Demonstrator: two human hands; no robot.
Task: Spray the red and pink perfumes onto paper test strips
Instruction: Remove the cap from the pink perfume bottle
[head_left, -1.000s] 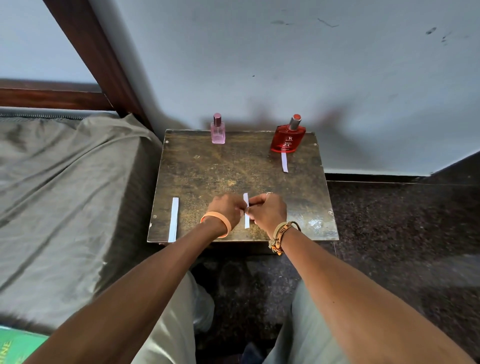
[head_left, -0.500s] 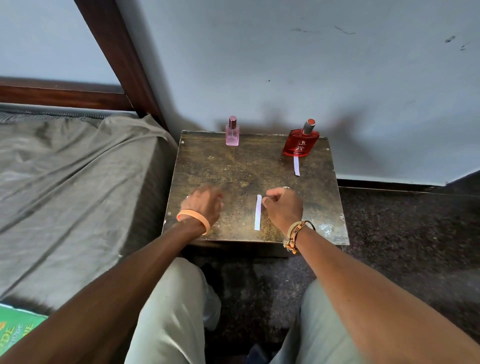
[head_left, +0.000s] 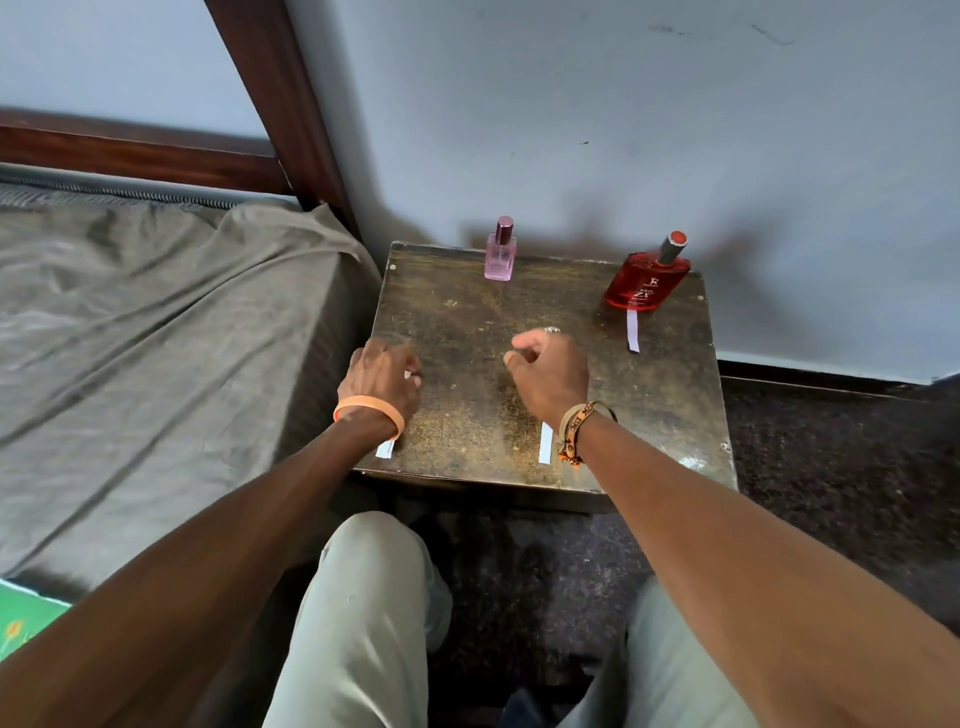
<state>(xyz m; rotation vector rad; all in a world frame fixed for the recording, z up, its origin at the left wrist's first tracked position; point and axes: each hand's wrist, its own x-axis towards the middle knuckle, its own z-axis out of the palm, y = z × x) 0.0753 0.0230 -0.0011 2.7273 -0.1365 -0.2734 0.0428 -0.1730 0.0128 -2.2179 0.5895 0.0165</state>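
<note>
A small pink perfume bottle stands at the back of the dark wooden table. A larger red perfume bottle is at the back right, with a white paper strip lying in front of it. My left hand has its curled fingers on the left paper strip near the table's left edge; only the strip's near end and a white bit at the fingertips show. My right hand hovers mid-table, fingers curled, holding nothing. The middle strip lies under its wrist.
A bed with a grey-green sheet butts against the table's left side, with a dark wooden bedpost behind it. The pale wall rises right behind the bottles. Dark floor lies to the right. My knees are under the table's front edge.
Both hands let go of the middle strip, which now lies on the table. My left hand moved left onto the left strip. My right hand moved slightly forward, empty.
</note>
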